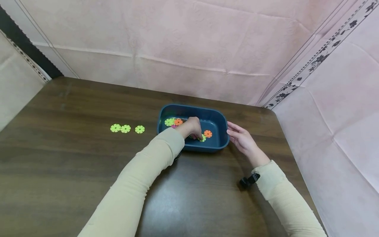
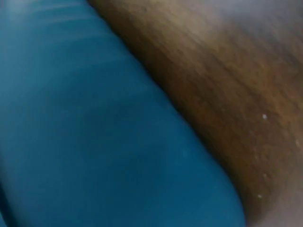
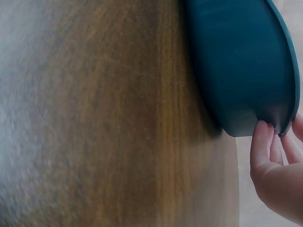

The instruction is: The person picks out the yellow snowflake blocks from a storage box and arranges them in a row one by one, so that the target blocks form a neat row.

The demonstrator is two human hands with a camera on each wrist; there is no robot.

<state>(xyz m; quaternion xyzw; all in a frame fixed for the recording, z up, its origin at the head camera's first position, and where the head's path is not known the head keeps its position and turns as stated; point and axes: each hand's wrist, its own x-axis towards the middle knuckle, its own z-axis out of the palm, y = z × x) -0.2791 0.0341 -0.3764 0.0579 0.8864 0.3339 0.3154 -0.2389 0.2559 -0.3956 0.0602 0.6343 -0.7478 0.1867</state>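
A dark blue plastic basin (image 1: 216, 126) holds several flower-shaped discs. My left hand (image 1: 193, 126) reaches down inside it, fingers curled, and its fingertips pinch a yellow-green disc (image 1: 203, 138) on the basin floor. Beside that lies an orange disc (image 1: 208, 133). Further left in the basin are another yellow-green disc (image 1: 169, 122), an orange disc (image 1: 178, 121) and a partly hidden pink one. With fairly straight fingers my right hand (image 1: 241, 138) touches the basin's right end; the right wrist view shows its fingertips at the rim. Only the basin's outer wall (image 2: 104, 123) fills the left wrist view, beside wood.
Left of the basin, three yellow-green discs (image 1: 125, 128) lie in a row on the brown wooden table (image 1: 88, 164). Pale cloth (image 1: 177, 39) hangs behind the table and at its sides. A black wrist device (image 1: 249, 180) sits on the right forearm.
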